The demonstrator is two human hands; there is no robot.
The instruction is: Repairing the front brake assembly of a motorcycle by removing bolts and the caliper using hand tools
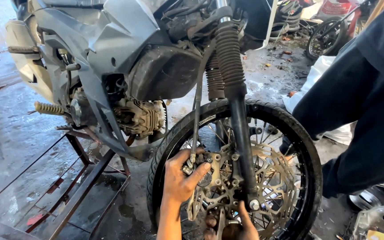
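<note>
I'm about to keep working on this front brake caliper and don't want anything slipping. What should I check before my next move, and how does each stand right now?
1. Left hand gripping the brake caliper: ok, fingers wrap it.
2. Right hand steady at the lower fork leg: cannot tell, mostly out of view.
3. Brake hose unkinked: ok, it runs straight down to the caliper.
4. Brake disc free of fingers: ok.
5. Motorcycle supported on the metal stand: cannot tell, contact is hidden.
6. Tool in hand: cannot tell.
</note>
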